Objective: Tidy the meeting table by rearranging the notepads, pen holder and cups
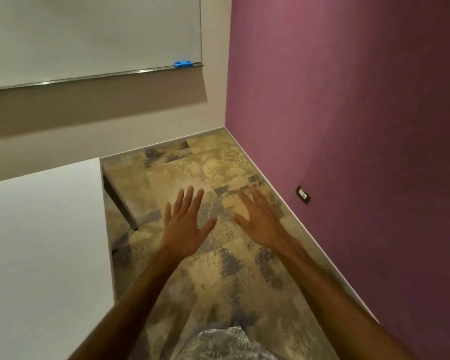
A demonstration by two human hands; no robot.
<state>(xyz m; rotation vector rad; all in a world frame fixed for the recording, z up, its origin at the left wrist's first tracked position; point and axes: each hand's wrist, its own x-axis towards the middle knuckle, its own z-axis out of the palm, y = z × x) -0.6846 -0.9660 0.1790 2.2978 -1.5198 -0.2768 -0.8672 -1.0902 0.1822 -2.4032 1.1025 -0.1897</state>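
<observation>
Both my hands are stretched out over the floor, to the right of the white meeting table (42, 242). My left hand (185, 224) is open with fingers spread and holds nothing. My right hand (257, 219) is open too, palm down, fingers apart and empty. The part of the tabletop in view is bare white. No notepad, pen holder or cup shows in the head view.
A whiteboard (89, 35) hangs on the far wall with a blue eraser (183, 64) on its ledge. A purple wall (348, 126) with a socket (303, 194) runs along the right. A dark table leg (120, 201) stands on patterned carpet (205, 268).
</observation>
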